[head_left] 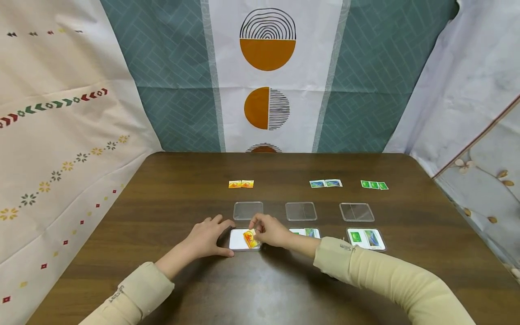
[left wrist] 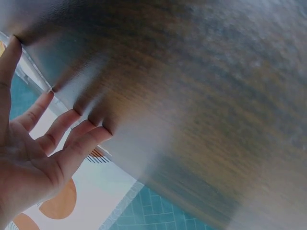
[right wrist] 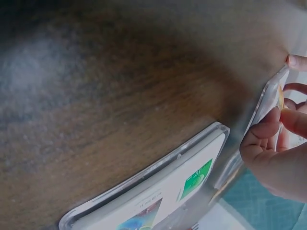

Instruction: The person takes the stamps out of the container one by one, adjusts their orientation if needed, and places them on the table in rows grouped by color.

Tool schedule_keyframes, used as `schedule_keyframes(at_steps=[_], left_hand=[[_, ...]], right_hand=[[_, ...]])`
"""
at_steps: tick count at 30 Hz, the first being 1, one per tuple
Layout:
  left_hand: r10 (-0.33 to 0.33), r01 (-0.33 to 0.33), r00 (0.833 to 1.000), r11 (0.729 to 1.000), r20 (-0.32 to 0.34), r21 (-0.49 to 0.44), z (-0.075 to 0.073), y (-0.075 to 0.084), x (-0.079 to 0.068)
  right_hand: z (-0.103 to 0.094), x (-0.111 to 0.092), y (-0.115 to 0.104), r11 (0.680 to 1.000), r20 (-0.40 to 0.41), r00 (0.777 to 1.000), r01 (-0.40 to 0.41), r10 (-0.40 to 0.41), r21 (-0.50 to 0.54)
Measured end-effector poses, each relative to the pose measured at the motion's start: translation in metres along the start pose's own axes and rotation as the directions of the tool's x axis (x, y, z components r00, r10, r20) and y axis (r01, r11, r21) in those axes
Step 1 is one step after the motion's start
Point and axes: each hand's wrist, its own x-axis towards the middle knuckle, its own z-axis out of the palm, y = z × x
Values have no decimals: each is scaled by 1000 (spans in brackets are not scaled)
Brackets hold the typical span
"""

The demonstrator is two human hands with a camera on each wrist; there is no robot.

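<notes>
In the head view an orange stamp point(head_left: 250, 240) lies tilted over the white card in a shallow clear case point(head_left: 237, 240). My right hand point(head_left: 271, 231) pinches the stamp at its right edge, between thumb and fingertips. The right wrist view shows that right hand point(right wrist: 280, 143) low over the case, the stamp mostly hidden behind the fingers. My left hand point(head_left: 209, 237) is spread at the case's left end, thumb near the front corner and fingers near the back one. In the left wrist view the left hand point(left wrist: 43, 148) has its fingertips down on the table.
Two cases with stamped white cards, a middle case point(head_left: 298, 231) and a right case point(head_left: 378, 239), lie to the right. Behind are three clear lids point(head_left: 248, 211). Farther back lie orange stamps point(head_left: 241, 184), blue stamps point(head_left: 326, 183) and green stamps point(head_left: 374, 185) on the brown table point(head_left: 183, 194).
</notes>
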Motion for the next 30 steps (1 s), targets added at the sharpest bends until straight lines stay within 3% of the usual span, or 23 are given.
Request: schedule_keyframes(at_steps=[12, 17, 30], left_hand=[[-8, 8, 1000, 1000, 1, -1, 1, 2, -4], [-1, 1, 1000, 1000, 6, -6, 2, 2, -3], [7, -7, 1000, 1000, -2, 4, 0, 0, -2]], right_hand=[[-11, -1, 1, 998, 48, 999, 17, -20, 63], [-19, -3, 3, 997, 43, 999, -15, 12, 76], [-44, -3, 4, 1000, 29, 1000, -6, 6, 20]])
